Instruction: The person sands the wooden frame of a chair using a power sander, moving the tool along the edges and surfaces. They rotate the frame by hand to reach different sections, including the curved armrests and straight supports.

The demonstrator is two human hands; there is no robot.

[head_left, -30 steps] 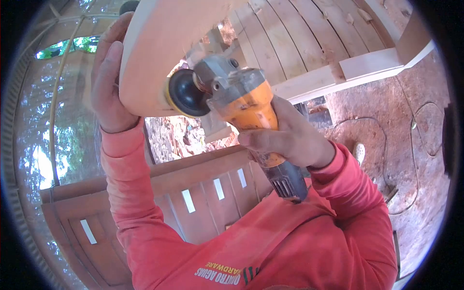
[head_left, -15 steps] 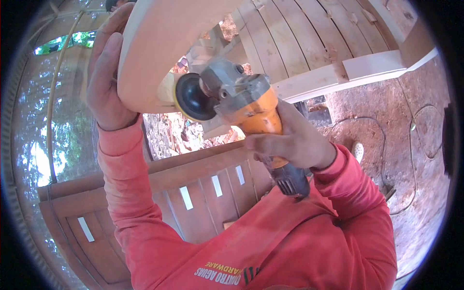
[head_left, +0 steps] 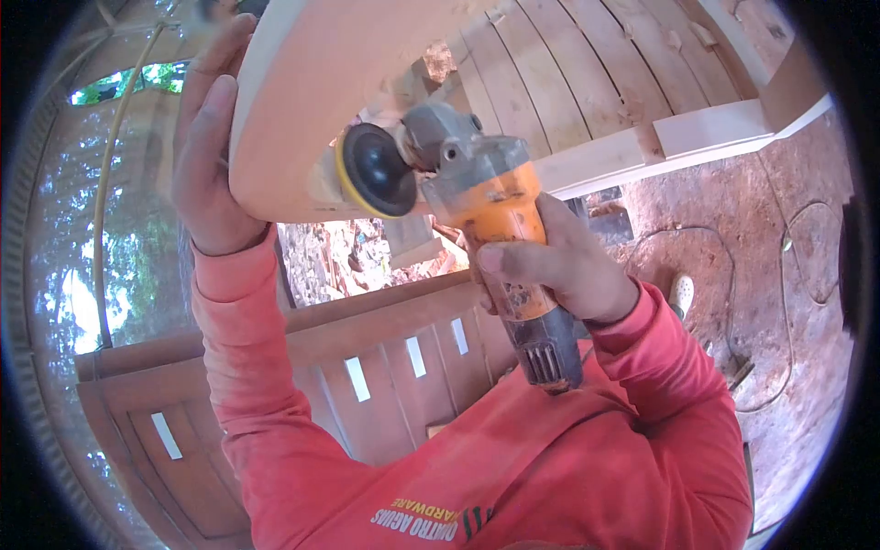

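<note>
My right hand point(head_left: 559, 261) is wrapped round the orange body of an angle grinder point(head_left: 504, 206), thumb across its front. The grinder's round black pad with a yellow rim, a sanding disc point(head_left: 378, 170), faces the curved end of a pale wooden piece point(head_left: 302, 119) and sits right at its inner side. On the outer edge of that piece, my left hand point(head_left: 213, 165) grips it, thumb pointing up along the near face and fingers partly hidden behind the wood. The grinder's dark rear end hangs down toward my red sweatshirt.
A pale slatted wooden surface point(head_left: 587, 73) extends to the upper right. Brown panelled wood point(head_left: 385, 394) with white strips stands below. A dark cable point(head_left: 724, 266) winds over the reddish ground, near a light-coloured shoe point(head_left: 681, 295). Wood scraps litter the ground beneath the pale piece.
The grinder has tilted more upright, its rear end swinging lower, and the disc has turned more toward the wood. My right thumb shows more plainly; my left hand stays on the wood.
</note>
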